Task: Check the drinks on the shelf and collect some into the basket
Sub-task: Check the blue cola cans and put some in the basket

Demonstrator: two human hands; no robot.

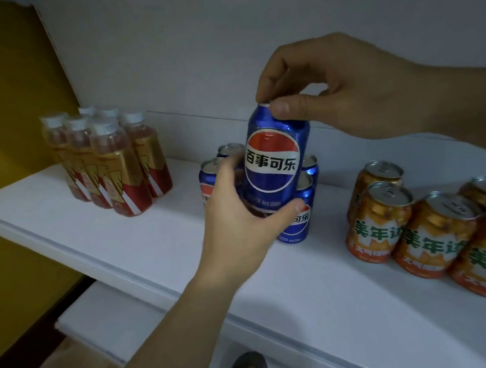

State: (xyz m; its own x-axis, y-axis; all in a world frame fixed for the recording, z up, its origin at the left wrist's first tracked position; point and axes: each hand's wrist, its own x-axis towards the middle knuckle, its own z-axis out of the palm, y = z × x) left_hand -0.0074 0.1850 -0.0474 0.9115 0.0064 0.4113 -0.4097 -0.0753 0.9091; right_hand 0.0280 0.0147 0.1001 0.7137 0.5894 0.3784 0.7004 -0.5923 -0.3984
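White shelf [153, 251], stock standing in three groups. Left: six clear bottles [105, 158] holding reddish drink, white caps, gold-and-red labels. Centre: blue cola cans [303, 207], four showing on the shelf behind the hands, plus one raised can [275, 160]. Right: five orange soda cans [418, 232], partly running out of view. The right hand [346, 96] is pinching the raised can's top rim between thumb and forefinger; the left hand [239, 222] is cupping its base, fingers and thumb curling round it.
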